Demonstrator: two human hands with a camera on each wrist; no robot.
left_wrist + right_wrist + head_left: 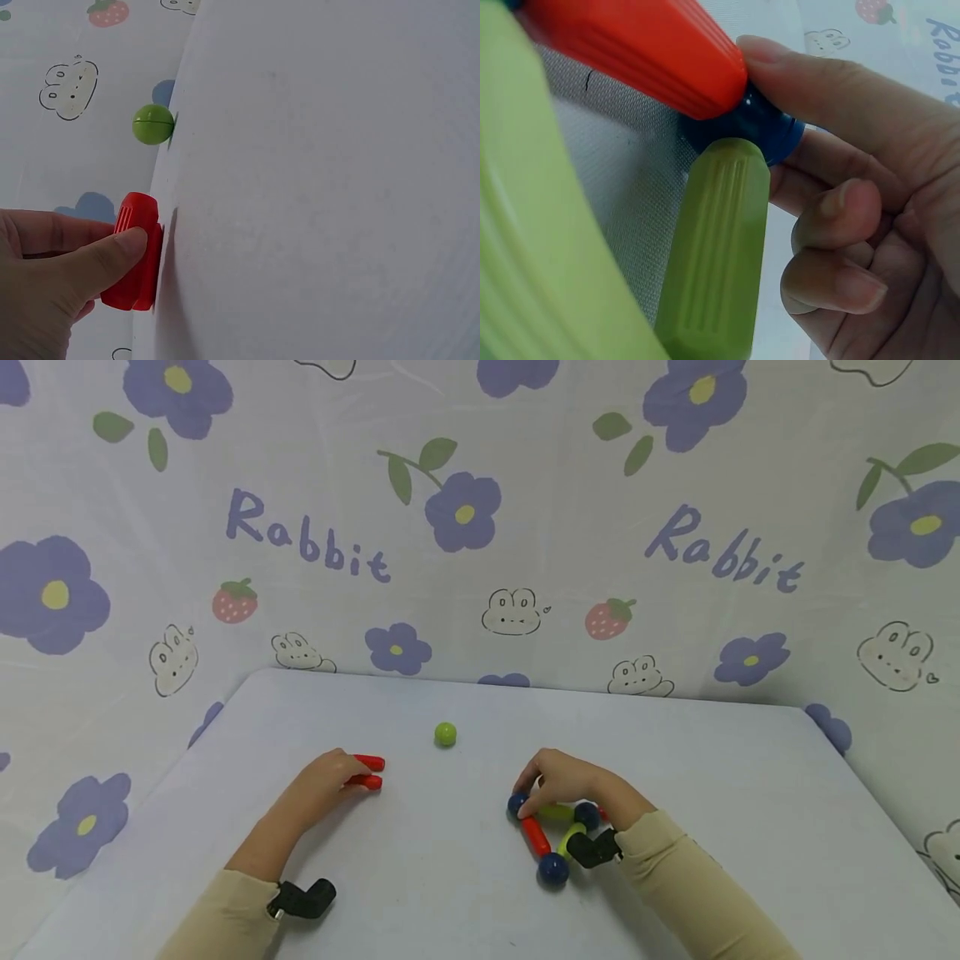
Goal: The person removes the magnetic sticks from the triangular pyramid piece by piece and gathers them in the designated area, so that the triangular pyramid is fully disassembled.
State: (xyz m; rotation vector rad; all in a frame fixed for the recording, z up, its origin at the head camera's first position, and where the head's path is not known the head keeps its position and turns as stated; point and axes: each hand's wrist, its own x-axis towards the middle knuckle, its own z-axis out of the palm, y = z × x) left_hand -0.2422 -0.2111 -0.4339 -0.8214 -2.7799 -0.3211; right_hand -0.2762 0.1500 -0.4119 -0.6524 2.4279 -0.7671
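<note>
- Left hand (322, 779) and right hand (564, 777) work well apart over a white table (420, 877), both grasping.
- The left hand pinches a red rod (139, 211) between thumb and fingers; a second red rod (152, 277) lies along it on the table side. Whether the fingers grip that one too is hard to tell from the left wrist view.
- The right hand pinches a blue ball (516, 803) with its thumb and a finger, the lower fingers curled in toward the palm.
- That ball forms the left corner of a triangle under the right hand: a red side rod (536, 837) leads to the near blue ball (553, 869), a yellow-green rod (557, 812) to the third blue ball (587, 815) below the wrist, and another yellow-green rod (572, 839) joins those two.
- The telling line runs crosswise: both red rods point their long axis from the left fingertips toward the right hand, ends facing the triangle yet well short of it.
- The right hand is the nearer one, touching the triangle; from the left hand, the way there appears to run rightward and slightly toward the wearer.
- A green ball (446, 734) rests between the hands, farther out than either, touched by neither.
</note>
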